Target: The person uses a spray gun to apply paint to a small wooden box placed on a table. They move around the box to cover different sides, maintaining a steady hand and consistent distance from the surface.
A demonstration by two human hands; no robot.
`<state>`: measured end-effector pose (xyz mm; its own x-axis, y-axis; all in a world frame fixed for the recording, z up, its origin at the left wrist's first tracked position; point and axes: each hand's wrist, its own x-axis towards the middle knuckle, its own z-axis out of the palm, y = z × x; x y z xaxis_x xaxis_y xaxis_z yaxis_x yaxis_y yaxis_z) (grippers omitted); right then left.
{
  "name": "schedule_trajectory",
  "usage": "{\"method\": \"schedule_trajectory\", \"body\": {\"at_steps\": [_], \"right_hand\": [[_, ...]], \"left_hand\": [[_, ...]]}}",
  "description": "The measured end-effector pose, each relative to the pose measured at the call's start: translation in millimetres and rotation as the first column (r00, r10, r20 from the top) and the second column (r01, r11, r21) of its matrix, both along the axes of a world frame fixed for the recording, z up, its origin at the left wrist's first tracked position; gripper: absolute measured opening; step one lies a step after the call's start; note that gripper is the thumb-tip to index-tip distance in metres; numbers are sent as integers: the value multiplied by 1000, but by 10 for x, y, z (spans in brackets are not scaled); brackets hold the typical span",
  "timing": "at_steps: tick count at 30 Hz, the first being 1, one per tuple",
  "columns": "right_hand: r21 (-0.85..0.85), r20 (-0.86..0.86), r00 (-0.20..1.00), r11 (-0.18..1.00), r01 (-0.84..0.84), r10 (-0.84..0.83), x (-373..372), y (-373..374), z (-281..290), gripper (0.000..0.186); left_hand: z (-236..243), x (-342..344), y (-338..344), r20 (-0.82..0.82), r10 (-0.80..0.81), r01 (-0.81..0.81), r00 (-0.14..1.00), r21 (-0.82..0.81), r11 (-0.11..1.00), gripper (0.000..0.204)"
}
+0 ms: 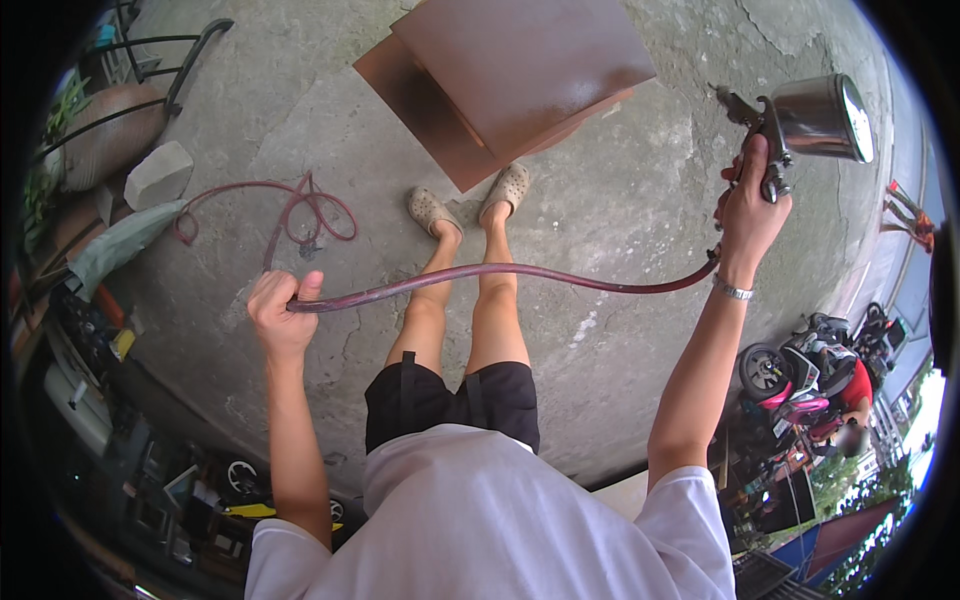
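My right hand (752, 215) is wrapped round the handle of a paint spray gun (775, 130) with a shiny metal cup, held out to the right. A dark red air hose (500, 270) runs from the base of the gun's handle across in front of me to my left hand (283, 308). That hand is closed round the hose, its thumb pointing up. From there the hose drops to the ground and loops at the left. In front of my feet, at the top of the view, stands a brown box-like piece with flat panels (520, 75); one panel has a darker patch.
A pale stone block (160, 175) and a large clay pot (115, 135) sit at the left, by a black metal frame (190, 65). The hose coil (320, 215) lies on the concrete floor (650, 220). Motorbikes (800, 370) and a person in red (858, 395) are at the right.
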<state>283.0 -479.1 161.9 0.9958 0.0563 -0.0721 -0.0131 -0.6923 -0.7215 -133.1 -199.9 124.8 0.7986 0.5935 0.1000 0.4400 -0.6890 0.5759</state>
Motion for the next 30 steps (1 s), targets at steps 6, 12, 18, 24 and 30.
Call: {"method": "schedule_trajectory", "body": {"at_steps": [6,12,18,24,30], "right_hand": [[-10,154,983,994,106,-103,219,0,20,48],[116,-110,994,992,41,-28,-365,-24,141,42],[194,-330,938,980,-42,106,-1136,-46,220,37],[184,-340,904,961,-208,261,-1595,1,348,25],[256,-388,769,860,-441,509,-1841,80,638,21]], "left_hand": [[-22,77,-16,-17,29,-29,999,-12,1000,53],[-7,19,141,-10,57,-57,998,-2,998,51],[40,-80,327,7,44,-45,999,31,999,49],[58,-145,425,2,11,-11,1000,47,999,48],[53,-190,482,6,-22,22,1000,57,998,49]]}}
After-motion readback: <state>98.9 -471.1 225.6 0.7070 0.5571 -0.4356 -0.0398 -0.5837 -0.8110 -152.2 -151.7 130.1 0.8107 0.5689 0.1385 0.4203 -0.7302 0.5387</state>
